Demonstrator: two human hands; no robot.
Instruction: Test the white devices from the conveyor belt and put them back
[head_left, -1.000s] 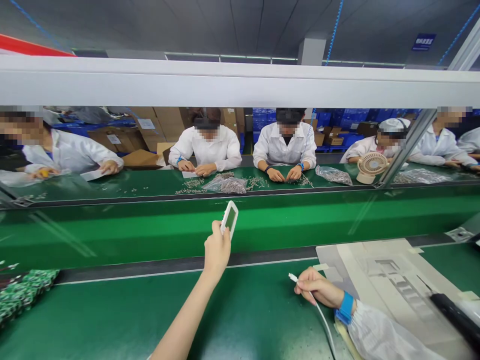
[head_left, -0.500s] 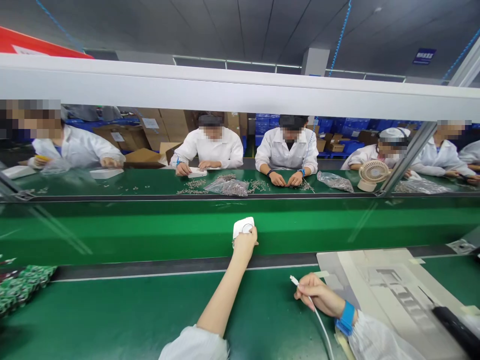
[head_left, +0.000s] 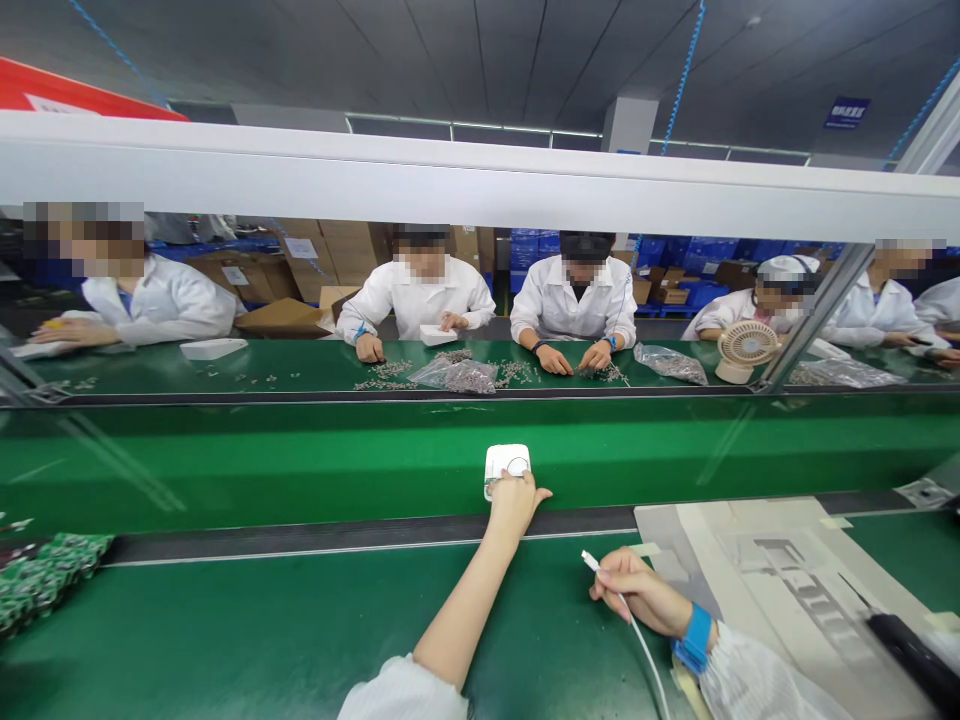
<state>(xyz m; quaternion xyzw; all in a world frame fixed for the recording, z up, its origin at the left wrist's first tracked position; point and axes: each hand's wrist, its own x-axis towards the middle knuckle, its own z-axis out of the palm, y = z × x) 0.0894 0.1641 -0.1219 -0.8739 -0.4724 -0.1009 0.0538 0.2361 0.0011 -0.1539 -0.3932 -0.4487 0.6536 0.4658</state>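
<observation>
On belt (head_left: pixel 300 460): wht rounded device (head_left: pixel 498 460), L hand (head_left: pixel 514 502) splayed atop; R hand (head_left: pixel 636 585) pinches cable (head_left: pixel 648 646).

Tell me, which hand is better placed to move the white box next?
Probably the left hand: it touches the white box, while the right hand is farther from it and holds a white cable.

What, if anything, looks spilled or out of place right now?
Small grey parts lie loose beside a plastic bag on the far bench, as if spilled, though perhaps deliberately spread. The white device and white plug show nothing odd.
</observation>
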